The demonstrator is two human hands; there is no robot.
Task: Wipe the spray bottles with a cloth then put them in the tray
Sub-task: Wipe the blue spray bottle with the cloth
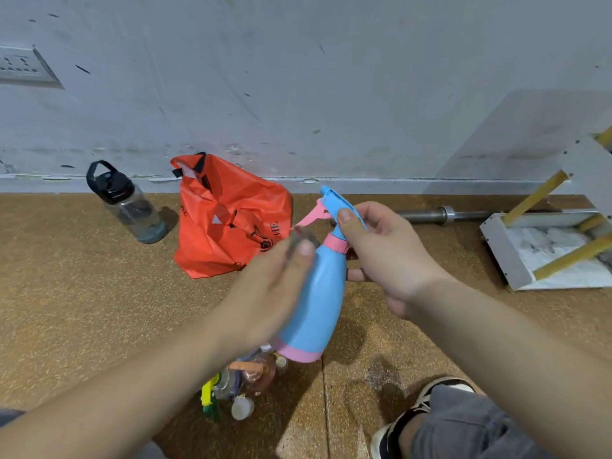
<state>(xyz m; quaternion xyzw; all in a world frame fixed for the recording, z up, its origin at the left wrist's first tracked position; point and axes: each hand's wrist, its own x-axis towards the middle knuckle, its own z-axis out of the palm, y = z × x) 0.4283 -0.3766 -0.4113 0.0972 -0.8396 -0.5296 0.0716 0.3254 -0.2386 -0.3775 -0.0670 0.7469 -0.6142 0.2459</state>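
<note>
Nearest to where the person crouched, a dark shoe and a grey trouser knee showed on the cork-coloured floor, below and to the right of the blue spray bottle. Just beneath that bottle lay a small heap of other spray bottles, one with a yellow-green trigger, apparently waiting their turn. The blue spray bottle itself was held up off the floor between both hands, its long axis tilted only slightly from upright, the pink base low and toward the person, the blue nozzle and pink trigger high and leaning away. The right hand was closed around its neck and spray head, thumb over the top, carrying it. The left hand was blurred and pressed flat against the bottle's left flank; something greyish at its fingertips may have been the cloth, but I could not tell, nor whether that hand gripped anything. I judged the wiping to be under way, with the stroke set to run along the bottle's length while the right hand steadied it. Beyond the bottle to its left sat a crumpled orange bag, and farther left a clear water bottle. Off to the bottle's right, well apart, lay a white tray beside a steel bar, closer to the right hand.
</note>
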